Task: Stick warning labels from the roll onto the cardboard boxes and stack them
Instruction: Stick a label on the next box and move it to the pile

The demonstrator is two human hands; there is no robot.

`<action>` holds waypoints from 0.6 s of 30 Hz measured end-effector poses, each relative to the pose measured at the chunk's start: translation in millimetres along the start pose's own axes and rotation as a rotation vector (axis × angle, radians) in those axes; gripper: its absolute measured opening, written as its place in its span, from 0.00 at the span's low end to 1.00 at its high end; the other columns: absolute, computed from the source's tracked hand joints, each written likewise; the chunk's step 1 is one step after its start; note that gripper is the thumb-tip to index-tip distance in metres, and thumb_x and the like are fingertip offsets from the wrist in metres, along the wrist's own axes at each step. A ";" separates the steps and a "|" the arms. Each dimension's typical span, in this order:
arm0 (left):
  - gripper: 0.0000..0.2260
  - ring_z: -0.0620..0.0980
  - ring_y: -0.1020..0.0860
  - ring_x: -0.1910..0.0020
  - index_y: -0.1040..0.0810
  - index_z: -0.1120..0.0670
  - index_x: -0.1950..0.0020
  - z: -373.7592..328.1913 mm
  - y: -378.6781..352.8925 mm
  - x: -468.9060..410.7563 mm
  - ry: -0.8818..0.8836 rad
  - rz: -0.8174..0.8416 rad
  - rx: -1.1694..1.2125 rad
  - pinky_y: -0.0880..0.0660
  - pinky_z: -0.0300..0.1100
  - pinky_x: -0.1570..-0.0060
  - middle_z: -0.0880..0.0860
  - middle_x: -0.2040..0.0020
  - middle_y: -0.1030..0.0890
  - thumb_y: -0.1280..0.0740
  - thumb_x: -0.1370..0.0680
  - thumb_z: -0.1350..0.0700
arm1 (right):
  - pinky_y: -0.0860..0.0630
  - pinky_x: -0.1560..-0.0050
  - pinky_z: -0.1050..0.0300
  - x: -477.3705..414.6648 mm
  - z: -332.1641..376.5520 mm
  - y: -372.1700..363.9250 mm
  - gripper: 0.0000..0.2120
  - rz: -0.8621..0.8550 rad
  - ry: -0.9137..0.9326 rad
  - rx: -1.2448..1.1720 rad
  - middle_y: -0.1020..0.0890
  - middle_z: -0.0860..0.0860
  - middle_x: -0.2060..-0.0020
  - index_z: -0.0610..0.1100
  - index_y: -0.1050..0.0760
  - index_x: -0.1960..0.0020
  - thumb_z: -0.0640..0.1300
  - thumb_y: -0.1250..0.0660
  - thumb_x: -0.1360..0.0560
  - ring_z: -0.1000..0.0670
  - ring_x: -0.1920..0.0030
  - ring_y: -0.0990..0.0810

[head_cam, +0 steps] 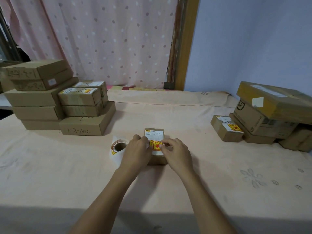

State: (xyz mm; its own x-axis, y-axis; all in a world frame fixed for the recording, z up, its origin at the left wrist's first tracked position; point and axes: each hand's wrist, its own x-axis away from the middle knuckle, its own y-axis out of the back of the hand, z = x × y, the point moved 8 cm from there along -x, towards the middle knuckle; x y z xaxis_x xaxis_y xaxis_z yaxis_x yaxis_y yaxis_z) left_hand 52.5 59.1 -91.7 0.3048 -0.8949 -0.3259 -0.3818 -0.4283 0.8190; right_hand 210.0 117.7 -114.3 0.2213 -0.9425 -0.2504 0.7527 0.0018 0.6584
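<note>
A small cardboard box (154, 132) with a white shipping slip lies in the middle of the peach-covered table (202, 162). A yellow and red warning label (156, 145) lies on top of the box. My left hand (137, 149) holds the label's left edge and covers the box's left side. My right hand (175, 152) pinches the label's right edge from the right. The label roll (118, 146) stands just left of the box, a strip of white backing trailing from it toward me.
A stack of several cardboard boxes (55, 102) fills the back left; the top one (79, 96) carries a warning label. At the right, a small labelled box (226, 128) sits beside a pile of larger boxes (273, 115). A pink curtain hangs behind.
</note>
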 end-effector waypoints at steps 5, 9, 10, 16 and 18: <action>0.12 0.58 0.23 0.44 0.23 0.60 0.38 6.1 -1.0 8.7 0.110 0.001 0.087 0.32 0.47 0.54 0.58 0.43 0.19 0.36 0.19 0.56 | 0.21 0.50 0.59 10.9 -13.8 3.2 0.09 -0.019 -0.108 -0.368 0.17 0.60 0.52 0.54 0.22 0.46 0.47 0.27 0.24 0.60 0.49 0.17; 0.12 0.56 0.24 0.47 0.21 0.58 0.40 -1.9 -7.7 13.2 0.108 0.048 0.115 0.30 0.47 0.53 0.57 0.45 0.20 0.39 0.21 0.59 | 0.20 0.51 0.56 19.0 -21.8 5.8 0.04 -0.034 -0.140 -0.400 0.15 0.60 0.53 0.51 0.20 0.50 0.47 0.27 0.24 0.62 0.51 0.18; 0.12 0.53 0.24 0.48 0.20 0.57 0.40 -4.9 -8.7 16.1 0.104 0.041 0.160 0.31 0.45 0.53 0.55 0.45 0.19 0.38 0.21 0.59 | 0.21 0.52 0.58 21.4 -24.3 7.6 0.05 -0.046 -0.146 -0.411 0.15 0.60 0.53 0.52 0.20 0.50 0.47 0.27 0.25 0.62 0.51 0.18; 0.19 0.35 0.22 0.47 0.23 0.55 0.31 -11.6 -23.0 39.9 0.254 -0.056 0.795 0.23 0.41 0.43 0.46 0.33 0.27 0.29 0.23 0.59 | 0.27 0.55 0.74 30.8 -37.9 35.4 0.10 -0.106 -0.119 -0.517 0.14 0.61 0.48 0.52 0.18 0.42 0.44 0.28 0.23 0.68 0.48 0.19; 0.16 0.30 0.23 0.48 0.20 0.57 0.34 -23.2 -27.4 40.4 0.239 -0.059 0.884 0.26 0.30 0.48 0.46 0.32 0.29 0.29 0.22 0.61 | 0.26 0.52 0.71 31.7 -40.6 47.4 0.11 -0.125 -0.106 -0.531 0.15 0.61 0.47 0.53 0.18 0.41 0.44 0.29 0.22 0.68 0.47 0.20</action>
State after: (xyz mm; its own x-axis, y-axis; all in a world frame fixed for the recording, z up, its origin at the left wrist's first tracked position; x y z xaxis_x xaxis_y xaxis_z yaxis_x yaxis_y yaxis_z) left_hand 95.6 37.5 -116.3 0.4799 -0.8609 -0.1688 -0.8584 -0.5006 0.1125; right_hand 277.8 101.4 -119.8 0.0679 -0.9747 -0.2130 0.9845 0.0309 0.1728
